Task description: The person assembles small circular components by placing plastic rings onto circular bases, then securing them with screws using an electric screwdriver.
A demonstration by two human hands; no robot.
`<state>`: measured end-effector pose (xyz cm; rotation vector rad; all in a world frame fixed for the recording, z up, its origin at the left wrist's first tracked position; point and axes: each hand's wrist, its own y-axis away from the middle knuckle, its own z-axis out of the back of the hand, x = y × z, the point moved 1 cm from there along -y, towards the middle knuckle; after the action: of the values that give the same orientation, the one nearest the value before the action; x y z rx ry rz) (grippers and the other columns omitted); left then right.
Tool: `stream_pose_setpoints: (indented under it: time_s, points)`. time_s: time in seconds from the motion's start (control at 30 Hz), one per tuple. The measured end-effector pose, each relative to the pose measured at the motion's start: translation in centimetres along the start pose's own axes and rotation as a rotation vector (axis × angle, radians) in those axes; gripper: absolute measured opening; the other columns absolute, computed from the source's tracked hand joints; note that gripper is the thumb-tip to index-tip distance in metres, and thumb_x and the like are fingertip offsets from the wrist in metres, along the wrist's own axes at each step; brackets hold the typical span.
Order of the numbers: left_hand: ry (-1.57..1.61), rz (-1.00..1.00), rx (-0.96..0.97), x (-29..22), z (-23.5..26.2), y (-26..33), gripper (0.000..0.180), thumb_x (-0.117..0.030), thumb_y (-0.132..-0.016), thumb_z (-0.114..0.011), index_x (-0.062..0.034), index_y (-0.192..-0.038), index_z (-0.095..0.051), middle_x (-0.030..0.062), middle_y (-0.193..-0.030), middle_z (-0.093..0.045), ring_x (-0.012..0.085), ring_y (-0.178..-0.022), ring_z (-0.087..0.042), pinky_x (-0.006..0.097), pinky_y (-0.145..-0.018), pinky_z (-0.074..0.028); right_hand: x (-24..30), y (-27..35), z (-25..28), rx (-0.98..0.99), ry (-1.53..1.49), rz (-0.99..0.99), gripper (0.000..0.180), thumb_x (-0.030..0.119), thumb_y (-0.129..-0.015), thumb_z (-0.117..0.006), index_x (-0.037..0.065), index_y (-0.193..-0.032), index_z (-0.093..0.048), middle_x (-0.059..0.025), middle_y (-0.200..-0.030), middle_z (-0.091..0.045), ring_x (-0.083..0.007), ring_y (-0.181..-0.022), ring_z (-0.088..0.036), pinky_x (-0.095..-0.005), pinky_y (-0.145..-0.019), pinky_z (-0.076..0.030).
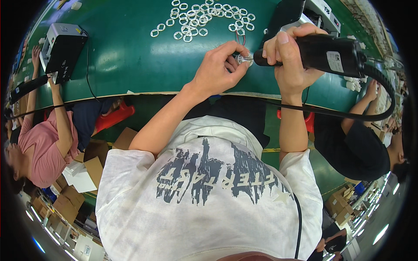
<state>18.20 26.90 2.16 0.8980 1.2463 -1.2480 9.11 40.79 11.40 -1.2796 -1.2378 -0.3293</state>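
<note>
My left hand [213, 69] pinches a small round white part [244, 59] over the front of the green table. Thin red and dark wires [240, 38] rise beside that part. In my right hand [289, 54] is a thick black electric screwdriver [324, 54], lying almost level, its tip pointing left at the white part. The tip meets or nearly meets the part; the exact contact is too small to tell. Beyond my hands, several white rings [193, 19] with cut-out centres lie loosely scattered on the table.
A black-and-white boxy machine [300, 15] stands behind the screwdriver, and a similar machine [65, 50] is at the left. The screwdriver's black cable [383, 108] loops down at the right. Co-workers sit on both sides, one in a pink shirt [45, 148], another in black [355, 143].
</note>
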Motion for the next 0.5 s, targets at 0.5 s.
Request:
stream_pose_setpoints:
  time_s: [0.5]
  points:
    - [0.036, -0.022, -0.004, -0.3, -0.1, -0.1, 0.020, -0.003, -0.094, -0.082, 0.0010, -0.107, -0.067, 0.0093, -0.108, -0.076, 0.0105, -0.074, -0.072, 0.026, -0.069, -0.062, 0.1, 0.3, 0.4, 0.034, -0.038, -0.100, 0.028, -0.012, -0.089, -0.079, 0.000, -0.109, -0.063, -0.0063, -0.086, -0.066, -0.0092, -0.067, -0.063, -0.0245, -0.060, -0.055]
